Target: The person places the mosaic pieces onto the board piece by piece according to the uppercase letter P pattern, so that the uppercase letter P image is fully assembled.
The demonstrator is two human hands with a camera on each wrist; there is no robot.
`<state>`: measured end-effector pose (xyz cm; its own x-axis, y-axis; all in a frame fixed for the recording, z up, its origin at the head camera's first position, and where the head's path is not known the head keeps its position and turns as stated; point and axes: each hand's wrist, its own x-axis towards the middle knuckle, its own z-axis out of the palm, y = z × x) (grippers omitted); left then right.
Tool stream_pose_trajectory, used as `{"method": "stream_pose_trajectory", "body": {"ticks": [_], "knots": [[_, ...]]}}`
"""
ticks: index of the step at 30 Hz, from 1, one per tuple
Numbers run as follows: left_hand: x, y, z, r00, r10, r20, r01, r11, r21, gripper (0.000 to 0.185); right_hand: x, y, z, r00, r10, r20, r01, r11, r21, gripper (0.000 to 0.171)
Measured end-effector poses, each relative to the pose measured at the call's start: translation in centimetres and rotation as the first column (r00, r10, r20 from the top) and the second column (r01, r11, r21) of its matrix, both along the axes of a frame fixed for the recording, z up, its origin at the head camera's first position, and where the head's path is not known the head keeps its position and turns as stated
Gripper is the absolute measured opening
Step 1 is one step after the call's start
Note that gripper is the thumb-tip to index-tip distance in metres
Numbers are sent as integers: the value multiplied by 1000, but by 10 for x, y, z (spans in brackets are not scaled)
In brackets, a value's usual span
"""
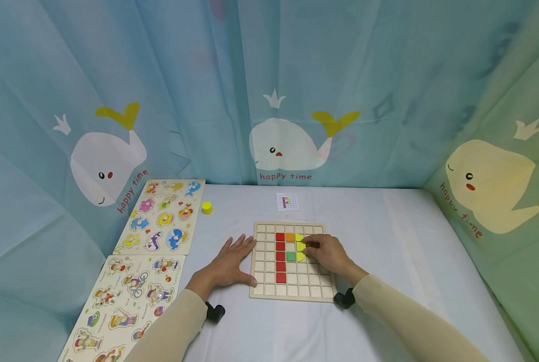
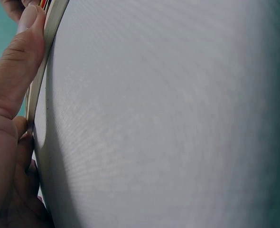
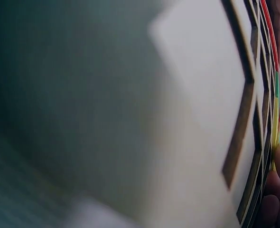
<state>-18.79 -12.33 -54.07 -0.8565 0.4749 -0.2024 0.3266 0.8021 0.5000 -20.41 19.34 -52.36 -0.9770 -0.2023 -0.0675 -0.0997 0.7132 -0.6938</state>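
Note:
A wooden grid board (image 1: 269, 289) lies on the white table. It holds a column of red tiles (image 1: 280, 256), an orange tile (image 1: 290, 237), a green tile (image 1: 291, 256) and three yellow tiles (image 1: 299, 237). My right hand (image 1: 316, 247) rests on the board's right part, its curled fingertips pinching the middle yellow tile (image 1: 301, 246). My left hand (image 1: 233, 259) lies flat on the table at the board's left edge. In the left wrist view its thumb (image 2: 21, 52) presses against that board edge (image 2: 52, 28). The right wrist view shows the grid (image 3: 254, 118) blurred and very close.
Two picture peg puzzles (image 1: 165, 216) (image 1: 124, 301) lie along the table's left side. A small yellow cylinder (image 1: 207, 207) stands beside them. A small pattern card (image 1: 287, 202) lies behind the board. Whale-print curtains (image 1: 287, 141) close off the back and both sides.

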Motion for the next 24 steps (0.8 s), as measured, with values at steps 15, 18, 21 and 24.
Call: {"method": "stream_pose_trajectory", "body": {"ticks": [15,18,21,24], "knots": [[-1,1,1,1000,-6,-4,6,1000,1,120,2,-1,-2,1000,-13,-7,13,1000,22,29],[-1,0,1,1000,-4,1,4,1000,3,120,3,-1,-2,1000,-24,3,24,1000,3,30],[-1,0,1,1000,0,5,0,1000,0,120,3,-1,-3,999,-39,17,40,999,-37,32],[-2,-1,2,1000,-1,8,1,1000,2,120,3,1,-3,999,-51,17,52,996,-79,34]]}}
